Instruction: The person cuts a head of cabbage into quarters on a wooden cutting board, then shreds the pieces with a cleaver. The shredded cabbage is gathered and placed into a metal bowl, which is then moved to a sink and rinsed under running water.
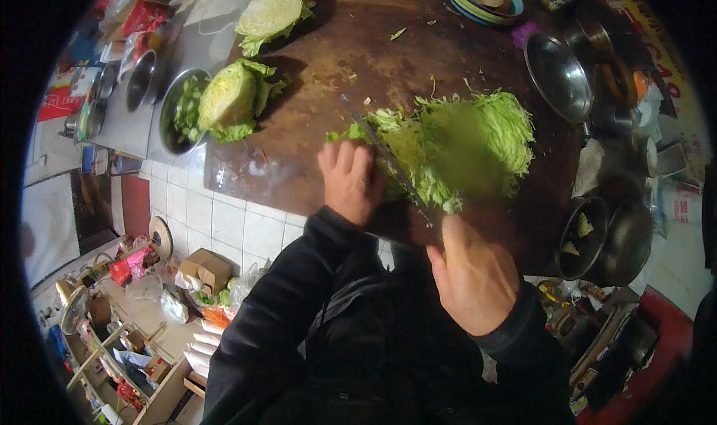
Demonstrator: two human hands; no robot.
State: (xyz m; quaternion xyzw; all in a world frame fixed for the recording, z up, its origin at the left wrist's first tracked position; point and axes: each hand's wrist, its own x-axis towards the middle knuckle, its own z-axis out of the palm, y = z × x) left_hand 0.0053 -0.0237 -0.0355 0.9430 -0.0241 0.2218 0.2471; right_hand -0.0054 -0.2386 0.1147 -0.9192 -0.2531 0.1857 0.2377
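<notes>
On the brown cutting board [313, 72], my left hand [348, 179] presses with curled fingers on a piece of green cabbage [350, 132]. My right hand [476, 276] grips the handle of a kitchen knife [386, 153]; its blade slants up and left, seen nearly edge-on, close beside the left fingers. Right of the blade lies a heap of shredded cabbage [507, 136], part of it blurred in the picture. Two cut cabbage pieces, one cabbage half [271, 15] and another cabbage half [227, 101], rest at the board's left side.
A steel bowl [166, 123] with green pieces stands against the board's left edge. To the right are an oval steel basin [557, 77] and a dark pan [567, 223] holding small pieces. Striped bowls [483, 11] sit at the far edge. A cardboard box [205, 271] is lower left.
</notes>
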